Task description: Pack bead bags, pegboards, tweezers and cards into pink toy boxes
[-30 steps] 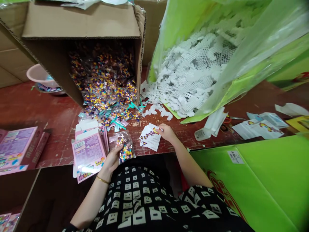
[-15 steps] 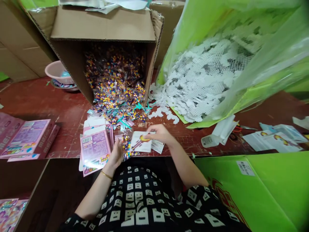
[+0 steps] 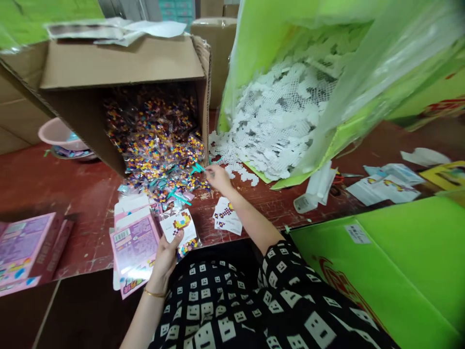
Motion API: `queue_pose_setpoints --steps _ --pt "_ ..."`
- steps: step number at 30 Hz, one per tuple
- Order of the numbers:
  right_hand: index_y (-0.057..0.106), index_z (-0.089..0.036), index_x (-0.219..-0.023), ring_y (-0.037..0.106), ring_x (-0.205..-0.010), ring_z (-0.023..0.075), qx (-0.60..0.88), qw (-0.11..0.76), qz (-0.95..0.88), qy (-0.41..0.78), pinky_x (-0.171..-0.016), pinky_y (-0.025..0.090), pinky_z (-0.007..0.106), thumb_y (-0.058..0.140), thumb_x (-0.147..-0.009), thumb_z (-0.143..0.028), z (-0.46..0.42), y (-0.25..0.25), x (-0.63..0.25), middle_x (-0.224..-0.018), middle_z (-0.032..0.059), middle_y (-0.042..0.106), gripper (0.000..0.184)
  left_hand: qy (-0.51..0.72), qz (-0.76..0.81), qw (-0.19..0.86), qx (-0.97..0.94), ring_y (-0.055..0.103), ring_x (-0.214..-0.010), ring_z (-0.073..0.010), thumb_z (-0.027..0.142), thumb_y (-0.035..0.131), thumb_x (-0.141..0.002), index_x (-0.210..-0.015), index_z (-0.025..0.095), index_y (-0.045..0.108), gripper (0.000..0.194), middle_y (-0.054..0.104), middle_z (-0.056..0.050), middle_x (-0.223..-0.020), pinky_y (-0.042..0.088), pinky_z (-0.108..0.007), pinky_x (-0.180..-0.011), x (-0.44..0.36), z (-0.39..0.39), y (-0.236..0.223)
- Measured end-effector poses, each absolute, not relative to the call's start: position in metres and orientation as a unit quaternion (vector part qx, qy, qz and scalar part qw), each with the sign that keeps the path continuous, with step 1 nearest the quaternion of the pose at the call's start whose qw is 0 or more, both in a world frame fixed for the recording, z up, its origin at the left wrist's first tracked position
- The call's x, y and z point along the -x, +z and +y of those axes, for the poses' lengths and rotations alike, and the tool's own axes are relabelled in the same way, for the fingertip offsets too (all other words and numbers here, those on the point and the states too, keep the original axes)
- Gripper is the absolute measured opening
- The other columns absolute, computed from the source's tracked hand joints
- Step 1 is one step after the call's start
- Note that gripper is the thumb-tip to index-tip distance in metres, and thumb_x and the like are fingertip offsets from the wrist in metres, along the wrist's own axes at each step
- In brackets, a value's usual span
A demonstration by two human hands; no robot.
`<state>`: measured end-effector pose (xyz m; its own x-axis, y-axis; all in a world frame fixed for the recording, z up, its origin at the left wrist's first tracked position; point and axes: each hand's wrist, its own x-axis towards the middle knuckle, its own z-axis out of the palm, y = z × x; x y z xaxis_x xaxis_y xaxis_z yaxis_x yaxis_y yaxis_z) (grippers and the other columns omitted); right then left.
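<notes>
Left hand pinching card + bead bag at table edge; right hand at teal pieces, grip unclear.
Left hand (image 3: 167, 257): thumb on top of white card (image 3: 183, 231), card lying over clear bead bag (image 3: 189, 247) and hiding most of it; beads show only at the lower end. Fingers underneath not visible. Right hand (image 3: 220, 179): fingertips drawn together at a teal piece (image 3: 198, 168) by the carton (image 3: 125, 63) mouth; can't tell if pinched or just touched. Loose card stack (image 3: 228, 218) on table (image 3: 203, 213), near right forearm, print too small to read. Bead-bag heap (image 3: 156, 135) goes dark toward the carton's back. Pink boxes (image 3: 134, 249) beside left hand, lower one mostly covered. Pink bowl (image 3: 58, 133) partly behind carton.
</notes>
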<state>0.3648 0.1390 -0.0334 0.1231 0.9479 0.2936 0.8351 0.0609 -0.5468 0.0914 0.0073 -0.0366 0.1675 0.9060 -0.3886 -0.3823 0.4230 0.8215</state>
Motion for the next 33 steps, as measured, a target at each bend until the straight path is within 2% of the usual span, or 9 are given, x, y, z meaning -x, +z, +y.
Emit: queue_pose_setpoints --steps 5,9,12,15,19,22,25,28,33 --pt "0.066 -0.013 -0.120 0.054 -0.122 0.0300 0.683 0.211 -0.687 0.131 -0.107 0.039 0.044 0.074 -0.075 -0.012 0.129 -0.051 -0.439 -0.127 0.0159 0.063 0.045 0.383 0.462 0.759 -0.254 0.072 -0.099 -0.0290 0.018 0.089 -0.065 -0.109 0.011 0.067 0.050 0.075 -0.015 -0.107 0.057 -0.036 -0.092 -0.105 0.003 -0.041" --pt "0.068 -0.011 -0.118 0.055 -0.119 0.0291 0.617 0.147 -0.764 0.119 -0.108 0.036 0.047 0.060 -0.084 -0.007 0.125 -0.054 -0.452 -0.120 0.0175 0.065 0.035 0.372 0.499 0.760 -0.188 0.073 -0.096 -0.0277 0.007 0.075 -0.076 -0.107 0.010 0.066 0.032 0.075 -0.014 -0.102 0.059 -0.037 -0.089 -0.113 0.009 -0.041" --pt "0.063 -0.011 -0.125 0.054 -0.120 0.0291 0.584 0.201 -0.781 0.097 -0.105 0.039 0.048 0.056 -0.087 -0.009 0.109 -0.036 -0.443 -0.124 0.0187 0.063 0.038 0.376 0.501 0.760 -0.171 0.072 -0.098 -0.0275 0.013 0.069 -0.083 -0.110 0.009 0.066 0.028 0.075 -0.015 -0.105 0.060 -0.037 -0.088 -0.112 0.014 -0.040" --pt "0.056 -0.020 -0.136 0.053 -0.124 0.0272 0.508 0.305 -0.797 0.116 -0.108 0.039 0.050 0.058 -0.091 -0.017 0.070 -0.014 -0.406 -0.131 0.0135 0.061 0.045 0.376 0.480 0.777 -0.155 0.069 -0.107 -0.0280 0.029 0.071 -0.086 -0.115 0.011 0.066 0.034 0.073 -0.014 -0.111 0.059 -0.037 -0.090 -0.111 0.015 -0.046" --pt "0.052 -0.029 -0.140 0.054 -0.128 0.0239 0.356 0.293 -0.851 0.252 -0.113 0.037 0.048 0.061 -0.090 -0.017 0.016 -0.003 -0.330 -0.134 0.0077 0.062 0.052 0.423 0.436 0.778 -0.161 0.068 -0.109 -0.0304 0.047 0.085 -0.069 -0.106 0.013 0.069 0.053 0.074 -0.014 -0.109 0.059 -0.034 -0.087 -0.115 0.009 -0.056" --pt "0.054 -0.027 -0.137 0.059 -0.123 0.0216 0.307 0.316 -0.812 0.383 -0.106 0.047 0.041 0.066 -0.087 -0.018 0.019 -0.011 -0.302 -0.136 0.0095 0.060 0.052 0.427 0.445 0.768 -0.177 0.071 -0.100 -0.0306 0.042 0.093 -0.058 -0.107 0.012 0.068 0.063 0.075 -0.013 -0.105 0.060 -0.033 -0.082 -0.117 0.002 -0.055" --pt "0.057 -0.021 -0.125 0.069 -0.100 0.0182 0.360 0.382 -0.711 0.468 -0.087 0.057 0.036 0.065 -0.088 -0.024 0.063 -0.028 -0.298 -0.117 0.0090 0.068 0.039 0.423 0.463 0.754 -0.196 0.072 -0.098 -0.0290 0.028 0.094 -0.058 -0.113 0.014 0.067 0.062 0.075 -0.012 -0.107 0.059 -0.035 -0.086 -0.116 -0.007 -0.046" --pt "0.063 -0.017 -0.102 0.068 -0.084 0.0174 0.517 0.348 -0.670 0.403 -0.079 0.057 0.034 0.067 -0.083 -0.016 0.112 -0.045 -0.284 -0.095 0.0058 0.069 0.020 0.421 0.463 0.752 -0.205 0.069 -0.106 -0.0301 0.024 0.094 -0.057 -0.113 0.013 0.067 0.063 0.074 -0.013 -0.110 0.055 -0.036 -0.096 -0.114 -0.015 -0.034" --pt "0.063 -0.015 -0.098 0.066 -0.097 0.0288 0.603 0.234 -0.688 0.328 -0.088 0.052 0.042 0.068 -0.066 0.006 0.150 -0.051 -0.248 -0.094 0.0112 0.069 0.039 0.421 0.493 0.731 -0.212 0.070 -0.103 -0.0304 0.022 0.092 -0.059 -0.114 0.012 0.067 0.061 0.074 -0.014 -0.110 0.057 -0.038 -0.093 -0.098 -0.011 -0.023"
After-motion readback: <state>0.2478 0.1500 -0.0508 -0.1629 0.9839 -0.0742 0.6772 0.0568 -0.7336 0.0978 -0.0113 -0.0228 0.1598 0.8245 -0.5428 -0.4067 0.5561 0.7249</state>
